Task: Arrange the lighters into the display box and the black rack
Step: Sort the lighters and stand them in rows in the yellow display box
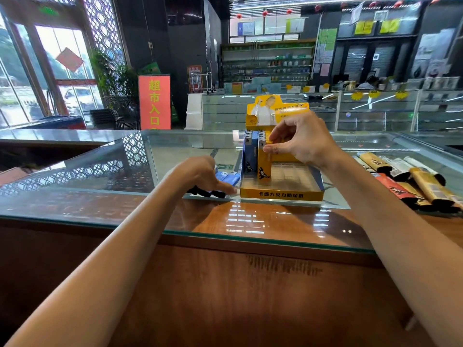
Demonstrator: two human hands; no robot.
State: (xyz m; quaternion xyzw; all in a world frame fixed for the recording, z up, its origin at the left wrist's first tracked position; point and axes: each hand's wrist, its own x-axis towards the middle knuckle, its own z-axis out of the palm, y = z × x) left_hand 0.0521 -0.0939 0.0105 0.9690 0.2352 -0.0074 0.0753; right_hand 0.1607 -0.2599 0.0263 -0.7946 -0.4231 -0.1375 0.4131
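Head view, entries taken from near to far. We log first a wooden worktop [250, 291] with a glass sheet [100, 204] laid over it, both forearms reaching across. Left hand [201, 175]: lowered onto the loose blue lighters [226, 177] that lie flat on the glass just left of the display box; its fingers bend down over them, but we cannot tell whether the grip has closed on any. Display box [280, 195]: yellow card, open tray, upright printed back panel, standing on the glass. Right hand [303, 142]: above the tray, its grip pinching the top of a yellow lighter [264, 169] between thumb and fingertips. That lighter stands upright at the left side of the tray, touching a row of upright blue lighters [250, 159] on its left. Lighter pile [413, 182]: gold, orange and white pieces lying flat at the right edge of the glass, well apart from the box. Farther back we note an orange standing sign [154, 101] and stocked shop shelves [268, 63].
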